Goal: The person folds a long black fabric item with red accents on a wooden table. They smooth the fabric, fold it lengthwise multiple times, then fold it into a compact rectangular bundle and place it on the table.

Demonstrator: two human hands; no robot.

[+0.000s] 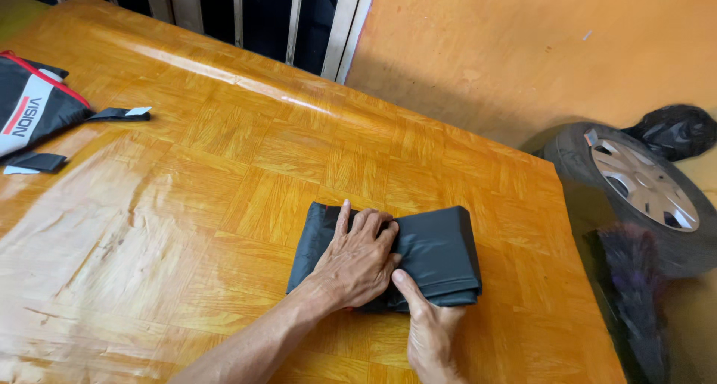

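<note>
Left hand [357, 261] bare, no glove, no ring seen. Left forearm bare, no sleeve in view, veins showing. Right hand [432, 332] bare too, short nails on fingers [403, 285], wrist cut by frame edge.

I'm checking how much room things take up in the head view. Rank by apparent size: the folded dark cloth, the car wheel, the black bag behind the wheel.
1. Folded dark cloth and car wheel: look alike, and the wheel lies farther off, so unranked.
2. Black bag: smallest.
</note>
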